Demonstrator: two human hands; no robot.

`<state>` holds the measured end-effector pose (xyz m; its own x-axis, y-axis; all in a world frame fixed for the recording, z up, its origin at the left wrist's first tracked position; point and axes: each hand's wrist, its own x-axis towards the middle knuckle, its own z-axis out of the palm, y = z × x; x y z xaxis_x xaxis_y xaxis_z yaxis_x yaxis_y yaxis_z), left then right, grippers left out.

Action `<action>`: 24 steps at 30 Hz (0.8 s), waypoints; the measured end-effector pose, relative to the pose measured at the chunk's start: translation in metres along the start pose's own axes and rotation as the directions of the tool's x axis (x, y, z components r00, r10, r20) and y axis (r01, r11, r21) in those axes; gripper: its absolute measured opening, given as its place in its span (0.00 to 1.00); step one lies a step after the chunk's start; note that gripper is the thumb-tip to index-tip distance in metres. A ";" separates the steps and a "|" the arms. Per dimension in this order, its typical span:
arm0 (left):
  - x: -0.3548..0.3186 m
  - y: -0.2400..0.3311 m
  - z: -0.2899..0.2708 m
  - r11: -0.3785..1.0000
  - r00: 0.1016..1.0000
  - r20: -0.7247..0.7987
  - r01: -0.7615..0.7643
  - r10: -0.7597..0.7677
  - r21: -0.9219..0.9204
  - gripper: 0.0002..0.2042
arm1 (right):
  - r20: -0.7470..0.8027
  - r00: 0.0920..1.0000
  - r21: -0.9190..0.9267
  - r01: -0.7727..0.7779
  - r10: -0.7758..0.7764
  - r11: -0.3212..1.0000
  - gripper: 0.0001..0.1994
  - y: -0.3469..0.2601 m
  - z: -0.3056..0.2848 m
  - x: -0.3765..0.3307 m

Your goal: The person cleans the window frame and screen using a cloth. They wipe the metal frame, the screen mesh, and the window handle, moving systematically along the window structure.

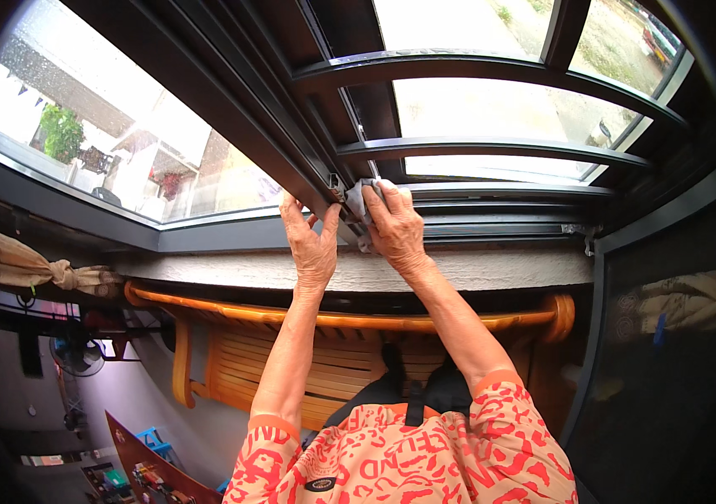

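Observation:
My left hand [312, 244] grips the lower end of a dark sliding window frame [278, 160], with its thumb on one side and its fingers on the other. Close beside it, my right hand [397, 228] holds a crumpled grey cloth [356, 202]. The cloth is bunched under my fingers and pressed against the frame's edge, just above the dark window track [500, 228]. A small latch-like fitting [335, 182] shows on the frame between my hands. My right fingertips partly cover the cloth.
Dark horizontal bars [492, 65] cross the opening at upper right. Below the track runs a rough white sill [492, 267]. A slatted wooden bench [282, 370] stands beneath it. A knotted curtain [30, 260] hangs at left, and a dark framed panel [668, 378] stands at right.

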<state>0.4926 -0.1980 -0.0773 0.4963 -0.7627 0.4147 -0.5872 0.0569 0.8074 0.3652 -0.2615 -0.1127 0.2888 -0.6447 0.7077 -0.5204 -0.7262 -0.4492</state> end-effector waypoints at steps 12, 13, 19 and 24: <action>0.032 0.020 -0.021 0.945 0.992 0.128 0.041 0.001 -0.324 0.41 | -0.104 0.940 0.230 -0.295 0.325 0.927 0.25 -0.036 0.013 -0.039; 0.036 0.021 -0.020 0.945 0.987 0.157 0.067 -0.016 -0.322 0.42 | -0.152 0.939 0.255 -0.264 0.309 0.930 0.26 -0.044 0.016 -0.030; 0.039 0.004 -0.010 0.958 0.993 0.089 -0.053 0.081 -0.283 0.44 | -0.182 0.863 0.445 -0.355 0.472 0.822 0.28 -0.035 0.058 -0.051; 0.041 -0.003 -0.010 0.969 0.989 0.041 -0.130 0.141 -0.209 0.40 | -0.065 0.845 0.364 -0.475 0.531 0.801 0.27 -0.015 0.078 -0.082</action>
<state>0.5213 -0.2229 -0.0582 0.3819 -0.7725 0.5073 -0.5003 0.2888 0.8163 0.4118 -0.2169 -0.2063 -0.0841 -0.9149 0.3948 -0.2616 -0.3620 -0.8947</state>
